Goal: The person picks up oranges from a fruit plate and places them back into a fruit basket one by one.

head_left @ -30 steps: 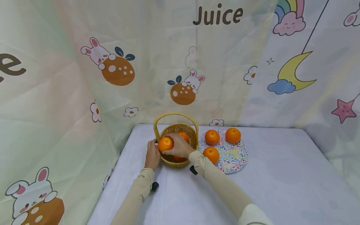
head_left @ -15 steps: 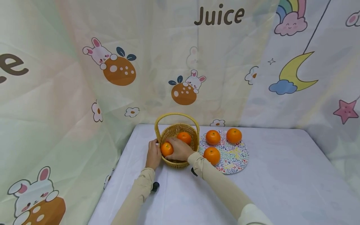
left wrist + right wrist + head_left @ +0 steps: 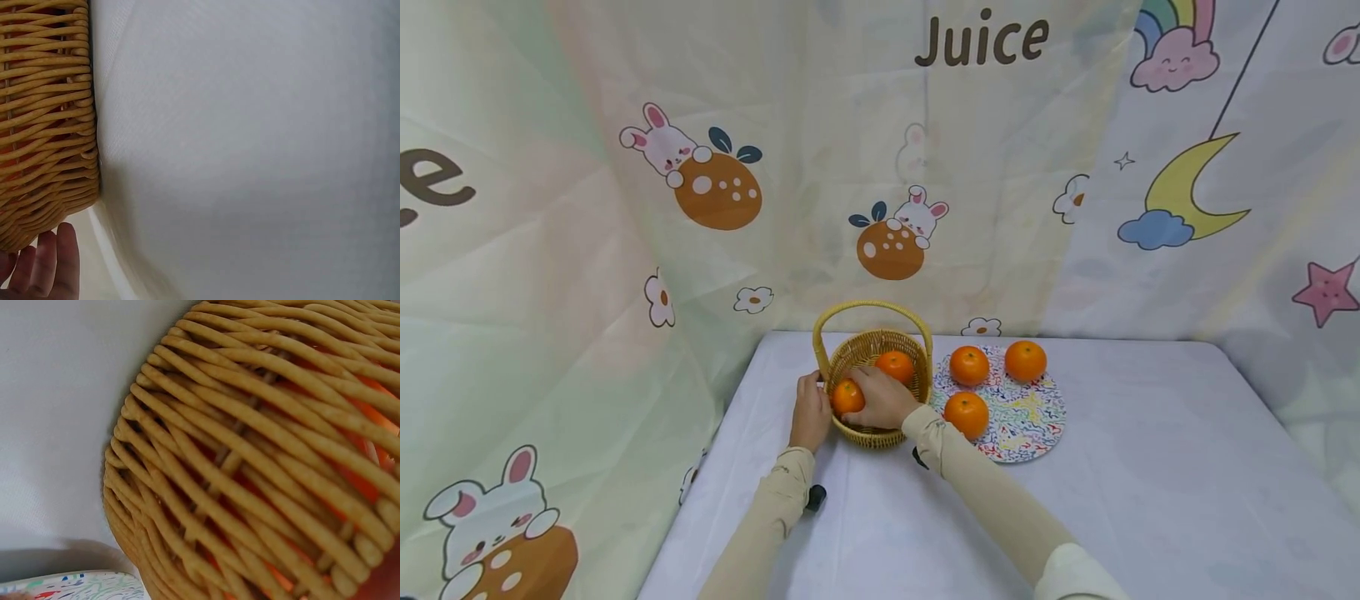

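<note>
A wicker basket [image 3: 871,439] with a tall arched handle stands near the back of the table. My right hand [image 3: 883,398] reaches down into it and grips an orange [image 3: 847,397] at the left inner side, with thumb and fingers around the fruit. Behind that hand, another orange [image 3: 896,367] lies in the basket. My left hand [image 3: 810,414] rests against the basket's outer left side by the handle's foot. Its fingers [image 3: 65,253] look fairly straight beside the weave in the left wrist view. In the right wrist view, orange fruit shows only through the gaps of the weave.
Right of the basket lies a round, colourfully speckled mat or plate [image 3: 1022,417]. It bears a front orange [image 3: 967,415], a back-left orange [image 3: 969,366] and a back-right orange [image 3: 1026,361]. A white cloth covers the table [image 3: 1157,467], and a printed curtain [image 3: 985,167] hangs behind.
My right hand has lowered the held orange from the rim into the basket's left side, still gripping it. The orange at the back has come into fuller view. My left hand stays beside the basket.
</note>
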`<action>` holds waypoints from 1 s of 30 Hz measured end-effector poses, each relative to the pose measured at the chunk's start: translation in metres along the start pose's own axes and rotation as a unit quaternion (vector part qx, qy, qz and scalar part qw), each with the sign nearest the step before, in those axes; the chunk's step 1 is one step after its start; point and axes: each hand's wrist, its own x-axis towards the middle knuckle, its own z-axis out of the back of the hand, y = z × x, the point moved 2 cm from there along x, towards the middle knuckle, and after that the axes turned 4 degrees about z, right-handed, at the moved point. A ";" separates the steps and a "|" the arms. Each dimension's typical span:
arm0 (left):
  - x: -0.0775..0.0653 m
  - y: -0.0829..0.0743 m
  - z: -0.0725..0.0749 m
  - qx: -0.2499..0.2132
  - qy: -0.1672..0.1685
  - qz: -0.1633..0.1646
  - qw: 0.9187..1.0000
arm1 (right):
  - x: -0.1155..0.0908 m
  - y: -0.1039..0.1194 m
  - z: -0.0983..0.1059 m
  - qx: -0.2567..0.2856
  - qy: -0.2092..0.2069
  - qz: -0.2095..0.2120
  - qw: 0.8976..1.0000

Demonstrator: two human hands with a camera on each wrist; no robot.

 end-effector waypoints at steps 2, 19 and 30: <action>0.000 0.000 -0.001 0.003 -0.001 -0.001 1.000 | 0.000 -0.001 0.001 0.001 -0.011 0.007 1.000; 0.000 -0.001 0.000 0.010 -0.012 -0.016 1.000 | -0.014 -0.003 0.039 0.040 -0.055 0.007 0.998; 0.000 0.000 0.000 0.003 0.000 -0.001 1.000 | -0.037 -0.009 0.065 0.059 -0.083 0.018 0.995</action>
